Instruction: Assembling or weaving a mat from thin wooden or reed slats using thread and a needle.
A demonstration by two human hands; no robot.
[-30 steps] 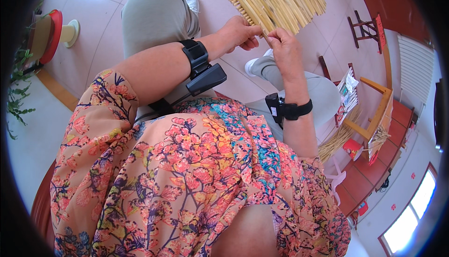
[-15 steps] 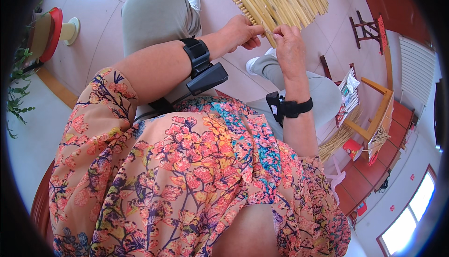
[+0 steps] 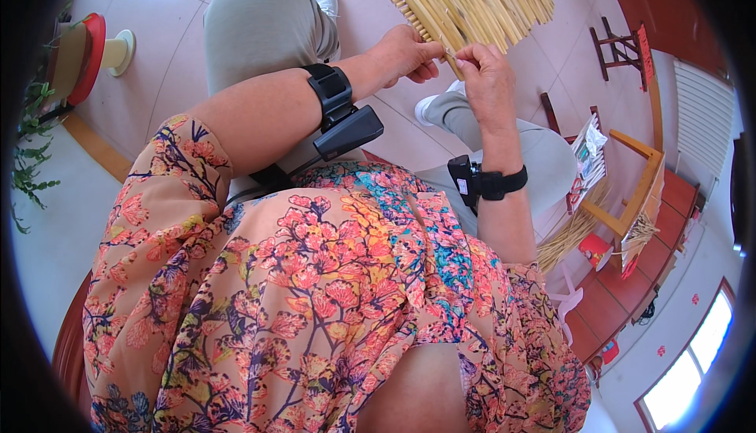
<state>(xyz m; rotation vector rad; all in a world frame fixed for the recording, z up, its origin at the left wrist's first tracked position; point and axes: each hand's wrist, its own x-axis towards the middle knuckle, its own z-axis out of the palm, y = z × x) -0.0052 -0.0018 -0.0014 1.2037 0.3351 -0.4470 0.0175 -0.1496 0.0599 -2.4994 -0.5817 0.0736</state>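
Observation:
A mat of yellow straw-like stalks (image 3: 472, 0), laid side by side and bound near their cut ends, stretches away from me at the top. My left hand (image 3: 403, 53) is closed at its near corner, thumb and forefinger pinching the edge by the last stalks. Just to the right, my right hand (image 3: 487, 78) is pinched too, its fingertips against the same corner. Something pale and thin, perhaps a thread, shows between the two hands. What the right fingertips grip is too small to make out.
My knee (image 3: 260, 23) rises left of the mat. At the right are a wooden frame stool (image 3: 630, 189), a loose bundle of stalks (image 3: 575, 232), a red cup (image 3: 592, 250) and a dark folding stool (image 3: 618, 52). A red-rimmed round thing (image 3: 93, 59) stands at the left.
My right hand has shifted very slightly, its fingers more curled at the corner of the mat. The left hand and the mat stay in place.

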